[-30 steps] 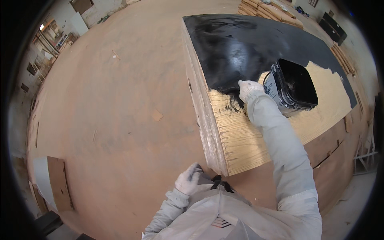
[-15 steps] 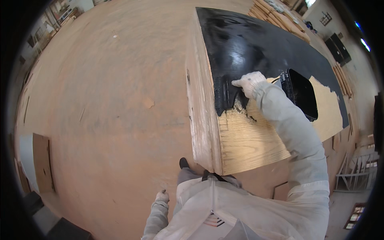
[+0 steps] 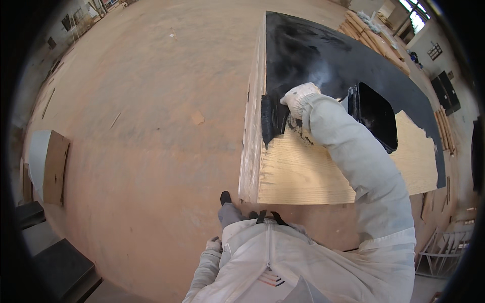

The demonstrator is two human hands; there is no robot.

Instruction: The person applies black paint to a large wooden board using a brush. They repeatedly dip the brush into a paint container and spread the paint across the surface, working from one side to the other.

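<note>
Gloved right hand (image 3: 300, 98), partly black board (image 3: 308, 177), bucket (image 3: 377, 112)

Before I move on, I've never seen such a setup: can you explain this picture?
There is no machine: a person in white gloves works by hand. The view comes from the left of two fisheye cameras on their head, looking down, so straight edges bend. A large wood-grain surface is partly covered in shiny black coating; a black bucket stands on it. The right hand is at the coating's near edge; whatever it may hold is hidden. The left hand is low beside the body; its contents are unclear.
</note>
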